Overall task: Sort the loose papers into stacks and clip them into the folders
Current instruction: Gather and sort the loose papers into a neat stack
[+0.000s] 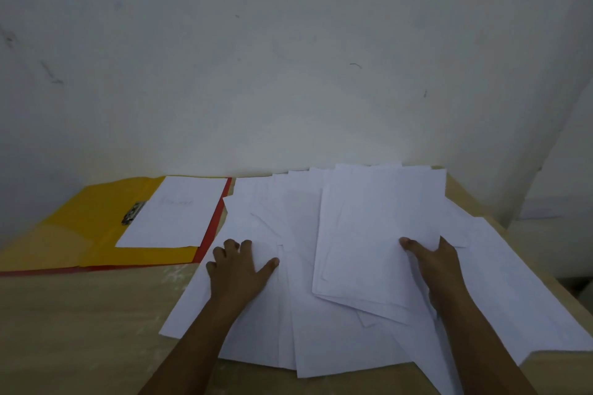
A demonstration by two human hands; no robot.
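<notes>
Fingers point(405, 242) of the right hand point(439, 269) curl round the right edge of a small stack of white sheets point(369, 234), the thumb lying on top of the stack and the other fingers hidden beneath it. That stack sits tilted, above the rest of the loose papers point(288, 330). On the left hand point(239, 269) the fingers are bent at the knuckles and spread, tips pressing down on the papers, thumb stretched out to the right; whether they pinch a sheet cannot be told.

Around both hands the loose papers lie fanned and overlapping across the middle and right of the pale wooden tabletop point(80, 330), reaching from the wall back to the near edge.

Left of the papers, an open yellow folder point(83, 228) lies flat against the wall, a single white sheet point(173, 212) held in it under a metal clip point(133, 212) at the sheet's left edge. A red folder point(211, 228) shows as a strip under the yellow one, along its right and near sides. A grey-white, scuffed wall point(288, 58) stands behind.
</notes>
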